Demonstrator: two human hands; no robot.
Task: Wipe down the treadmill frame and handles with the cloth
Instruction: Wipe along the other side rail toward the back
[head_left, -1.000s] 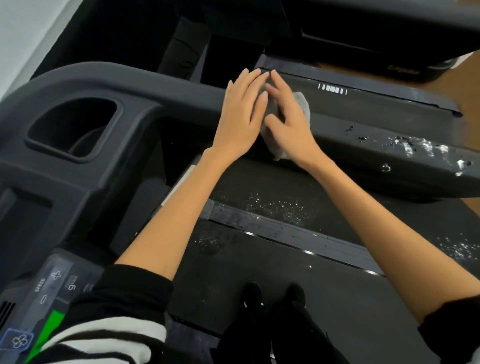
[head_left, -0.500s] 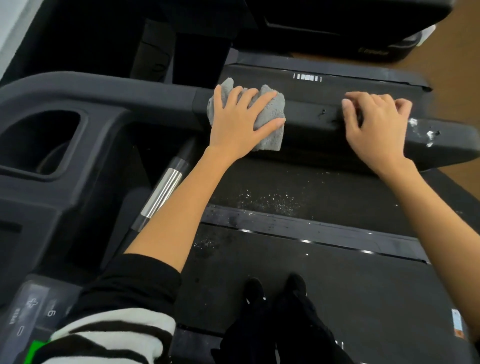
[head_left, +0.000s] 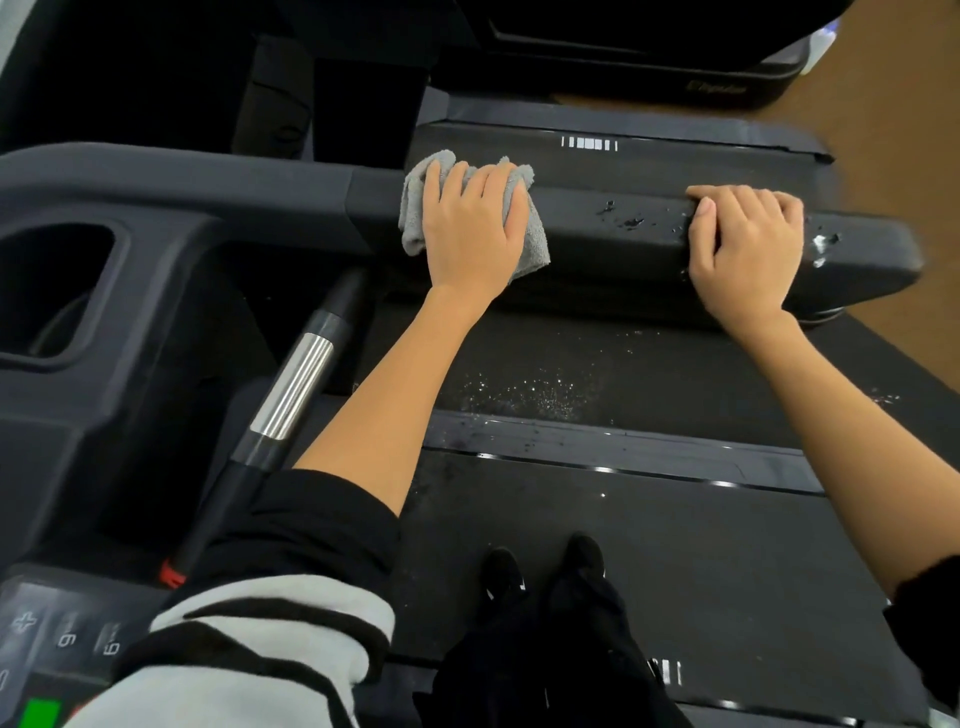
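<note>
A black padded treadmill handrail (head_left: 613, 234) runs across the upper part of the head view. A grey cloth (head_left: 532, 239) is draped over it near its joint with the grey frame (head_left: 208, 182). My left hand (head_left: 470, 228) lies flat on top of the cloth, fingers curled over the rail's far side. My right hand (head_left: 745, 244) grips the bare rail further right, fingers wrapped over it. Chipped specks mark the rail between my hands and white flakes (head_left: 821, 247) show near its right end.
A cup holder recess (head_left: 52, 291) sits in the console at left. A chrome-banded grip bar (head_left: 293, 389) slants down below the rail. Control buttons (head_left: 62, 639) are at bottom left. My black shoes (head_left: 540, 571) stand on the belt, with speckled debris (head_left: 524, 389) ahead of them.
A second ago both hands met on the cloth. The right hand then let go and moved right along the rail to grip it; the left hand stays on the cloth.
</note>
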